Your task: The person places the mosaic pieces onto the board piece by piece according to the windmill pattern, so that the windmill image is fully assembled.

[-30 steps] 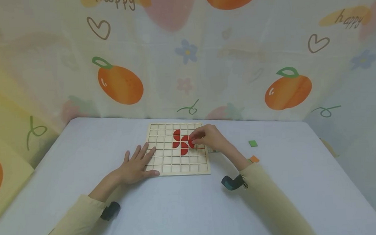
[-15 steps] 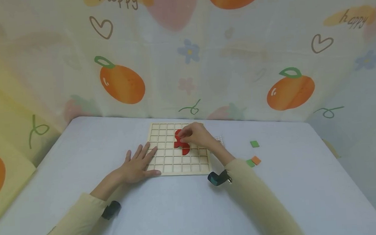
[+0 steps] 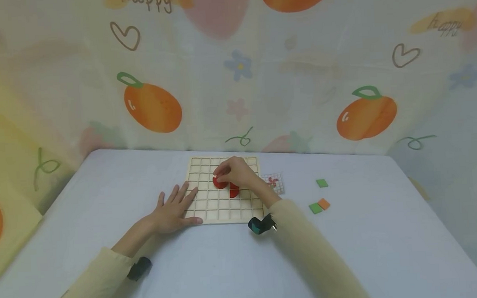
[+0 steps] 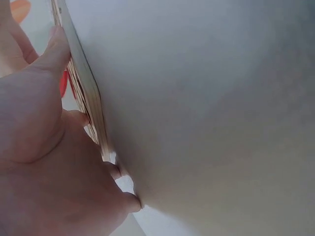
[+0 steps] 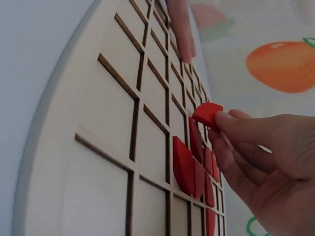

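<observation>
My right hand (image 3: 239, 172) pinches a red quarter-round tile (image 5: 206, 114) between thumb and fingertips, raised just above the wooden grid board (image 3: 213, 215). Close by, several other red tiles (image 5: 182, 164) sit in the board's squares, as the right wrist view shows. From the head view, the right hand hides most of them; one red tile (image 3: 234, 192) shows below it. My left hand (image 3: 171, 215) lies with fingers spread at the board's left side, its fingertips and thumb touching the edge.
A small card (image 3: 276, 183) with a printed red pattern on a grid lies right of the board. Farther right on the white table (image 3: 212, 272) are a green tile (image 3: 322, 183), another green tile (image 3: 316, 208) and an orange tile (image 3: 324, 204).
My right hand has moved left across the board, from its right part toward the middle, and the card has come into view behind it. My left hand has stayed in place.
</observation>
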Demonstrator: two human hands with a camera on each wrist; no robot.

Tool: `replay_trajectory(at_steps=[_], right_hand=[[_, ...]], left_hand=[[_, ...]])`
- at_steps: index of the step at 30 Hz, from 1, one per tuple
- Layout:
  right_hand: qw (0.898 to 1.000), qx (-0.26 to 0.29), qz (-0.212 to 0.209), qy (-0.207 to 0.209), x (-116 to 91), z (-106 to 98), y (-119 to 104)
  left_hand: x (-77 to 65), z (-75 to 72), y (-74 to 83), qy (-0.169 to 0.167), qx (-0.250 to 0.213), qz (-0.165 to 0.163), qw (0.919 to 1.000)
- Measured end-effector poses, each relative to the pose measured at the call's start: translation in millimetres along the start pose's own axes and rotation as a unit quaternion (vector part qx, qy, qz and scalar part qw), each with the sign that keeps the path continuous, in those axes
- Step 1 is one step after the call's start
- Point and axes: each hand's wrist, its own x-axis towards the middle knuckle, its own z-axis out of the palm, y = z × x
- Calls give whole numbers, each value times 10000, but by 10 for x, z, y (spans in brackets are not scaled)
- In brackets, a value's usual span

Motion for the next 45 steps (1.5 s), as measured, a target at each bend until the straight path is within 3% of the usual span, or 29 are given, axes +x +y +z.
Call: replay_trajectory(at_steps=[5,14,25,45], right_hand=[[9999,50,22,-130,32,76,-16],[9972,-710,-242,-79,62,90,-62],[9941,-1025,-319,-143,46,81,-70],[9938,-1056,-340,-6,11,113,-73]], left_hand=[[-37,-15,43,-4,52,-65,10000],[-22,-1,17,56,94,-5,9999],[-32,-8,50,32,107,6,9999],[-29,-17,48,-25,90,-52,9999]])
